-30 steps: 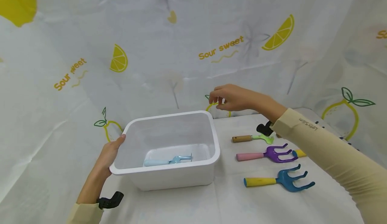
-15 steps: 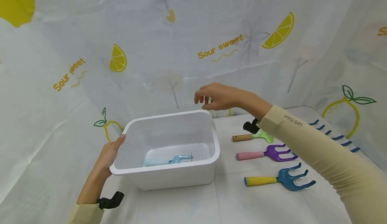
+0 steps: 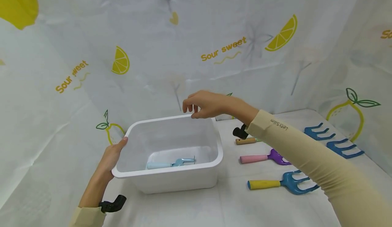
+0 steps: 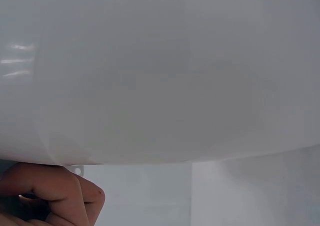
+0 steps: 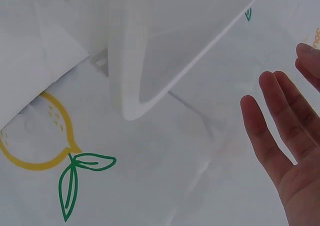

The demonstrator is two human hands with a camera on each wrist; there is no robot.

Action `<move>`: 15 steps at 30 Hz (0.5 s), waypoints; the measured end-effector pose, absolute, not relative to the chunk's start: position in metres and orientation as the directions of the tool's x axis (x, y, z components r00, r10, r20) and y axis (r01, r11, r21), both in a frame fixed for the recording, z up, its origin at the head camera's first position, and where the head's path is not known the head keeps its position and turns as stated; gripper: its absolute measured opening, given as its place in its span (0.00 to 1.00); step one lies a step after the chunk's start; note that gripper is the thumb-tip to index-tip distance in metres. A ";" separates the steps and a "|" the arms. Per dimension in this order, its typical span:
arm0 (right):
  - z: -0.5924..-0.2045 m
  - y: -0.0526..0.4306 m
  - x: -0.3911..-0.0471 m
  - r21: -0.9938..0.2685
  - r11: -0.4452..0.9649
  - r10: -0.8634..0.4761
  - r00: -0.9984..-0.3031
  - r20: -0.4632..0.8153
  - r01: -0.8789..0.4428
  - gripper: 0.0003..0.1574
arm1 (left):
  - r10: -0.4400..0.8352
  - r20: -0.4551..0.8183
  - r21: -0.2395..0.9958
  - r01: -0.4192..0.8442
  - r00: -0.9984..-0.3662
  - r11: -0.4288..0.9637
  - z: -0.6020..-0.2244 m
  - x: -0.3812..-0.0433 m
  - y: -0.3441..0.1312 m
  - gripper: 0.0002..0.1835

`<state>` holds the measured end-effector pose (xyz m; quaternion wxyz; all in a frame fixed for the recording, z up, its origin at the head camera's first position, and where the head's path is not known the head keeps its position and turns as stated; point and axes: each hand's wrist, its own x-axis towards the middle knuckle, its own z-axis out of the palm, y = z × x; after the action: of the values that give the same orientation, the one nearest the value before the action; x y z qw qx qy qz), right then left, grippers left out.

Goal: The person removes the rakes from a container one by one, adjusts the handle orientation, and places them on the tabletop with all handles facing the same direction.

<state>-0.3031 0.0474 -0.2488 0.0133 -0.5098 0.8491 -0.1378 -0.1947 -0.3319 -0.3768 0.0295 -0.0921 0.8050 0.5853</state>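
A white plastic bin point(image 3: 174, 183) stands on the table, and a light blue hand fork point(image 3: 179, 162) lies inside it. My left hand point(image 3: 111, 156) grips the bin's left rim, thumb over the edge; in the left wrist view its curled fingers point(image 4: 55, 193) show beside the bin wall. Above the back rim, toward the right corner, hovers my right hand point(image 3: 205, 103). It holds nothing, and its loosely bent, spread fingers point(image 5: 280, 113) show in the right wrist view.
Right of the bin lie a yellow-handled blue hand fork point(image 3: 264, 184), a pink-handled purple fork point(image 3: 253, 159) and a wooden-handled tool point(image 3: 245, 141); my right arm covers parts of them. Blue fork heads point(image 3: 343, 149) lie farther right. A lemon-print sheet point(image 3: 153, 84) hangs behind.
My right hand has moved left, from beyond the bin's right corner to above its back rim, and slightly down. More blue fork heads now show. The left hand keeps its grip on the bin.
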 end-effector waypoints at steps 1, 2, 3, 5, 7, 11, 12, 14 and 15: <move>-0.249 0.044 -0.302 -0.248 0.436 -0.874 -0.473 0.113 -0.865 0.14 | -0.115 -0.156 0.937 -0.184 -0.981 0.297 -0.377 -0.195 -0.332 0.41; -0.249 0.041 -0.301 -0.249 0.431 -0.878 -0.467 0.105 -0.867 0.14 | -0.117 -0.157 0.936 -0.185 -0.981 0.298 -0.378 -0.195 -0.332 0.41; -0.249 0.037 -0.300 -0.249 0.426 -0.882 -0.460 0.098 -0.870 0.14 | -0.119 -0.157 0.936 -0.186 -0.980 0.298 -0.378 -0.195 -0.332 0.41; -0.248 0.031 -0.298 -0.245 0.415 -0.891 -0.447 0.087 -0.876 0.14 | -0.119 -0.158 0.936 -0.188 -0.980 0.297 -0.378 -0.195 -0.332 0.41; -0.248 0.025 -0.298 -0.245 0.401 -0.900 -0.430 0.075 -0.883 0.14 | -0.121 -0.158 0.936 -0.188 -0.980 0.298 -0.378 -0.195 -0.332 0.41; -0.250 0.014 -0.299 -0.248 0.378 -0.912 -0.405 0.065 -0.892 0.13 | -0.118 -0.154 0.938 -0.183 -0.981 0.295 -0.377 -0.195 -0.332 0.41; -0.250 0.012 -0.299 -0.248 0.373 -0.914 -0.400 0.065 -0.894 0.13 | -0.117 -0.154 0.938 -0.182 -0.981 0.294 -0.376 -0.195 -0.332 0.41; -0.252 0.006 -0.300 -0.248 0.366 -0.918 -0.392 0.063 -0.897 0.13 | -0.114 -0.152 0.939 -0.180 -0.982 0.292 -0.376 -0.195 -0.332 0.41; -0.253 0.003 -0.301 -0.249 0.362 -0.920 -0.387 0.061 -0.899 0.13 | -0.114 -0.153 0.940 -0.180 -0.982 0.290 -0.376 -0.195 -0.332 0.41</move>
<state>-0.3005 0.0035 -0.2527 0.0441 -0.5518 0.8239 -0.1214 -0.1949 -0.3319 -0.3763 0.0279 -0.0916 0.8026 0.5888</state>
